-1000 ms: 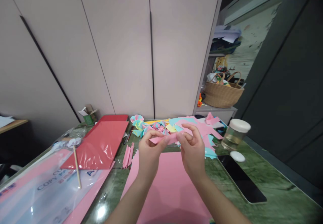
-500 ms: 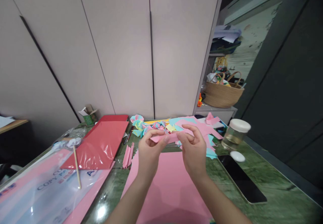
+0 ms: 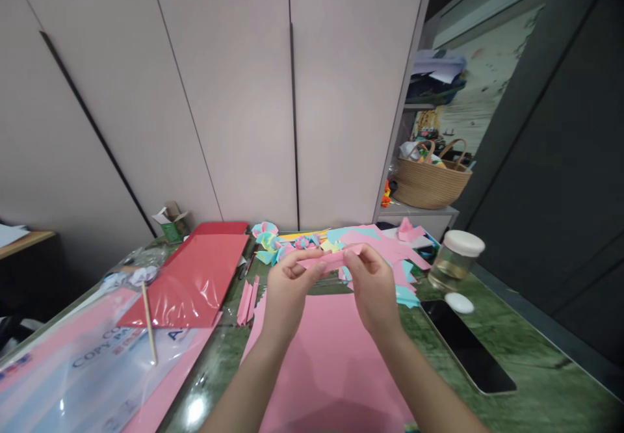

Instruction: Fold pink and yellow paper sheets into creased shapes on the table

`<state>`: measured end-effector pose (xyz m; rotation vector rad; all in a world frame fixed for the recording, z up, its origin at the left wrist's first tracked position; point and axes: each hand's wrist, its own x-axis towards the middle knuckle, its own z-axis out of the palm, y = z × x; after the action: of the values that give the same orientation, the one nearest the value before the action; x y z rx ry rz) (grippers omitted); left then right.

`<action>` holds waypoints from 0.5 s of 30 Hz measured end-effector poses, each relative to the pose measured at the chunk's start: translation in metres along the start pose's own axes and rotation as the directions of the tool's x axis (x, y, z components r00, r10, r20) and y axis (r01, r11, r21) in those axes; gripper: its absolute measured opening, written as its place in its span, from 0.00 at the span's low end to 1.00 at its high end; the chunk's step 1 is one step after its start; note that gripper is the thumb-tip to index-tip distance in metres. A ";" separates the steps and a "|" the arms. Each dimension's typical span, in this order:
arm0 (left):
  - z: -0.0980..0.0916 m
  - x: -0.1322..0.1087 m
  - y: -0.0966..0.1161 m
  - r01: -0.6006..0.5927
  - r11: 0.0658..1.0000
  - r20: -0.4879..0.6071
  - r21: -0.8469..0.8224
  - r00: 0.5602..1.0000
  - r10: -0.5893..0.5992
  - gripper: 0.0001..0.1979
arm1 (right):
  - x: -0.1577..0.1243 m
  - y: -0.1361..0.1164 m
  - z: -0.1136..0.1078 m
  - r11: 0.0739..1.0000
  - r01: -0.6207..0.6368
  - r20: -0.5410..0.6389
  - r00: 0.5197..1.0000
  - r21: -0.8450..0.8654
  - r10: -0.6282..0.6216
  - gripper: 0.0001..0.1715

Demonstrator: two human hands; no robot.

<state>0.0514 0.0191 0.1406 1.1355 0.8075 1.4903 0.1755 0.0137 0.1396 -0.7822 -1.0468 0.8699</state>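
Note:
A narrow folded strip of pink paper (image 3: 329, 259) is held in the air between both hands, above a large pink sheet (image 3: 327, 361) on the green table. My left hand (image 3: 287, 290) pinches the strip's left end with thumb and fingers. My right hand (image 3: 373, 287) pinches its right end, fingers curled over it. Most of the strip's ends are hidden by the fingers.
Behind the hands lies a heap of pink, blue and yellow paper scraps (image 3: 341, 244). A red sheet in plastic (image 3: 195, 277), a wooden stick (image 3: 149, 322) and folded pink strips (image 3: 247, 300) lie left. A lidded jar (image 3: 453, 261), white cap (image 3: 459, 302) and dark phone (image 3: 465, 345) sit right.
Both hands have drawn closer together and risen slightly. The right hand's fingers, earlier lifted and spread, have closed down onto the strip.

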 end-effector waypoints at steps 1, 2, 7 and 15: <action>0.001 0.000 0.001 0.002 1.000 0.005 -0.015 1.000 -0.002 0.10 | 0.000 0.001 0.000 1.000 0.005 -0.008 1.000 -0.012 -0.005 0.10; 0.001 0.000 0.001 0.006 0.999 0.012 -0.037 1.000 -0.006 0.10 | 0.001 0.002 0.000 1.000 0.010 -0.019 1.000 -0.018 -0.010 0.10; 0.004 0.000 0.004 0.045 0.988 0.044 -0.145 0.998 -0.039 0.08 | 0.001 0.004 0.000 1.000 0.004 -0.051 0.999 -0.002 -0.004 0.10; 0.004 0.001 0.003 0.050 0.981 0.028 -0.187 0.999 -0.045 0.07 | 0.001 0.005 0.000 1.000 -0.022 -0.063 0.998 0.000 0.022 0.10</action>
<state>0.0544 0.0191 0.1452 0.9845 0.6584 1.4778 0.1742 0.0172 0.1356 -0.8179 -0.9851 0.8583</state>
